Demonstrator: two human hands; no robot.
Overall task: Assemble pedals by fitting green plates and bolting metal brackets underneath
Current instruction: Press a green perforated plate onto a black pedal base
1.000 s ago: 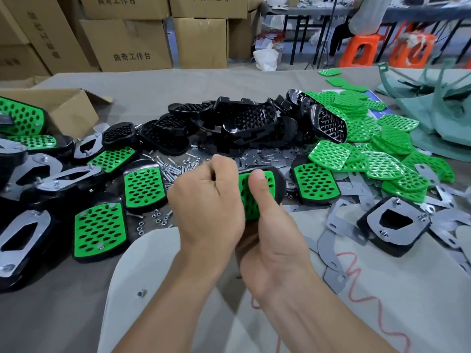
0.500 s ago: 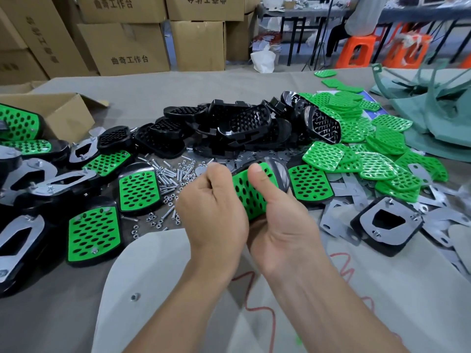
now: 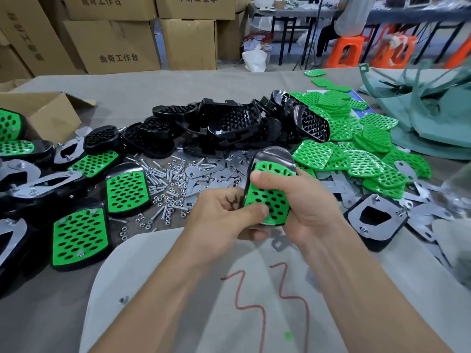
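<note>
Mid-bench, pedal [image 3: 270, 174]: held up off the bench [image 3: 153, 93] between both grips, green face to camera, tilted, rounded glossy black end up.
left grip [image 3: 221, 220]: fingers curled round the pedal's lower left edge, thumb pressing the bottom corner of the green plate [image 3: 274, 200].
right grip [image 3: 313, 207]: wrapped round the pedal's right side, thumb lying across the plate's upper part.
box writing: "曲奇工作台" in black on the cardboard box [image 3: 118, 58] behind the bench; other print is cut off.
sheet mark: red zigzag scrawl [image 3: 254, 301] on the pale sheet [image 3: 158, 289] under the forearms.
loose plates [image 3: 369, 149]: heap right of the pedal, flat, green, oval holes.
black shells [image 3: 229, 128]: glossy, gridded, heaped behind the pedal.
brackets [image 3: 211, 171]: thin flat grey metal, strewn beside the bolts and nuts [image 3: 163, 184].
done pedals [image 3: 79, 233]: bench left, most green side up.
</note>
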